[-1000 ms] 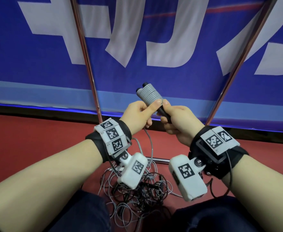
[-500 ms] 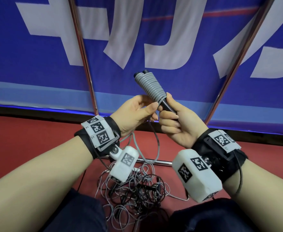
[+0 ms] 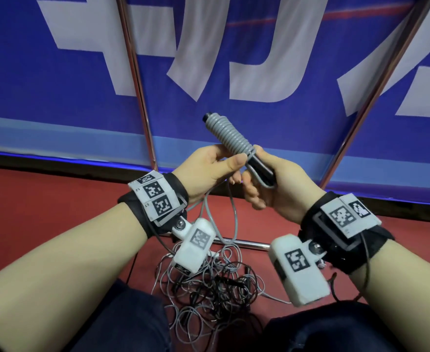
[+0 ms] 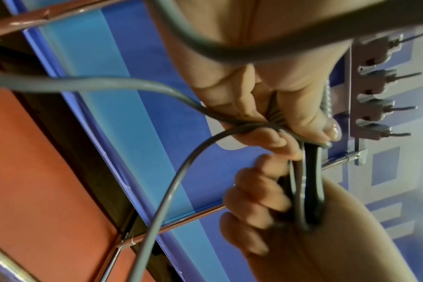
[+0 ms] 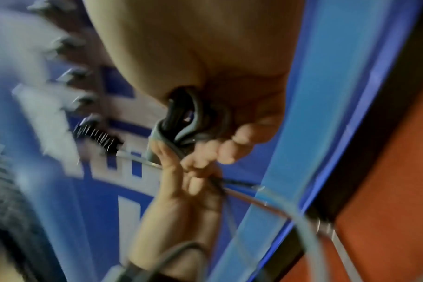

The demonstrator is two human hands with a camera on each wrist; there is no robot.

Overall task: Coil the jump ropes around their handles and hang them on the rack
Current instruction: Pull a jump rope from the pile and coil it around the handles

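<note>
A pair of black jump-rope handles (image 3: 260,166) points up and left, its upper half wrapped in tight turns of grey rope (image 3: 227,134). My right hand (image 3: 272,189) grips the bare lower end of the handles (image 4: 313,183). My left hand (image 3: 216,168) pinches the grey rope (image 4: 242,125) just below the coil, thumb on top. The loose grey rope (image 3: 234,214) hangs from there to the floor. The rack's row of hooks (image 4: 379,89) shows behind the hands in the left wrist view. The right wrist view is blurred.
A tangled heap of grey and black ropes (image 3: 213,283) lies on the red floor between my knees. The rack's slanted metal legs (image 3: 137,80) and its floor bar (image 3: 244,243) stand before a blue banner (image 3: 259,59). A coiled black rope (image 5: 98,137) hangs on the rack.
The handles have been lifted and tilted further to the left, and more turns of grey rope lie on them. My left hand has come round to pinch the rope under the coil.
</note>
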